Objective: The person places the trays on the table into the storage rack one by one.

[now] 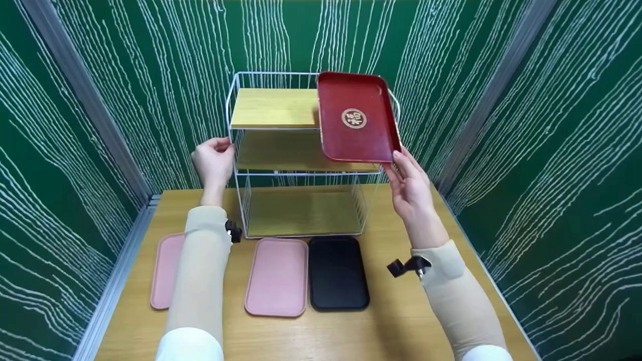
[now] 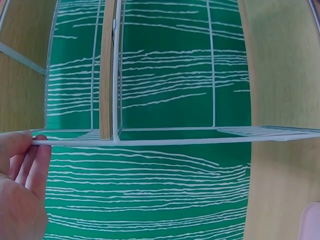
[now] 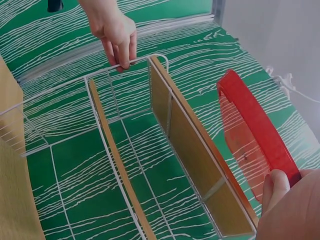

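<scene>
A red tray (image 1: 355, 135) with a round gold emblem is tilted up in front of the right part of the rack's top shelf. My right hand (image 1: 414, 185) holds it by its lower right corner, thumb on the inner face. At the rack's left side, my left hand (image 1: 215, 160) pinches the white wire upright, fingers curled round it as the left wrist view shows. The white wire rack (image 1: 305, 173) has wooden boards, among them the top shelf (image 1: 276, 108) and middle shelf (image 1: 281, 150). In the right wrist view the red tray (image 3: 260, 130) stands clear of the top board.
A pink tray (image 1: 277, 278) and a black tray (image 1: 339, 273) lie side by side in front of the rack. Another pink tray (image 1: 167, 271) lies at the left, partly hidden by my left forearm. Green walls with white lines surround the wooden table (image 1: 391, 321).
</scene>
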A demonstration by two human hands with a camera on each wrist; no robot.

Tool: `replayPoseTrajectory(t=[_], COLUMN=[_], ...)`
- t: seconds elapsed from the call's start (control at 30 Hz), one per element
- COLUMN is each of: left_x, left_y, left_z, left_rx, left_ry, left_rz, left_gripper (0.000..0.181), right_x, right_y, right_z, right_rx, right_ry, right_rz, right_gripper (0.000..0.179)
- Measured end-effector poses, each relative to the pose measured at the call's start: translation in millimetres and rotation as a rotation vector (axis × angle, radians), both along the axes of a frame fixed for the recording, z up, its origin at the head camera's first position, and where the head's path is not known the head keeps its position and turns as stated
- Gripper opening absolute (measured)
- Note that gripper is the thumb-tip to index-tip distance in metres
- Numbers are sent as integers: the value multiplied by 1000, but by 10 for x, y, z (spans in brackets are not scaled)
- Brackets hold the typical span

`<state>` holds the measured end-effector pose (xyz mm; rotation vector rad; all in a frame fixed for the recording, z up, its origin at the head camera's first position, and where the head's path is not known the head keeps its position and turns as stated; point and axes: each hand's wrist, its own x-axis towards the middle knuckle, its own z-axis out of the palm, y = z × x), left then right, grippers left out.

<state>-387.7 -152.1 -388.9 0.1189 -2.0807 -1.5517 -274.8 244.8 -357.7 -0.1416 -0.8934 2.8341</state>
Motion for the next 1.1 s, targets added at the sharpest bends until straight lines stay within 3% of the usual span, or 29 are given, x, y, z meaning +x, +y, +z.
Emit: replayPoseTrajectory(t=[0.2, 0.53, 0.8, 1.1], left_x=[18, 37, 35, 4], left_y=[-32, -38, -11, 1], left_z=[37, 85, 45, 3], left_rx=[20, 0, -5, -8], left_ry=[-62, -68, -44, 6], left_rz=[-18, -24, -29, -16], left_gripper=[18, 19, 19, 17], right_x=[-102, -230, -291, -331], right_y=[-64, -94, -140, -203], right_z=[117, 234, 238, 222], right_rx=[58, 94, 92, 114], right_ry=[-35, -89, -92, -74], right_rz=[1, -56, -139, -92], right_gripper=[56, 56, 50, 50])
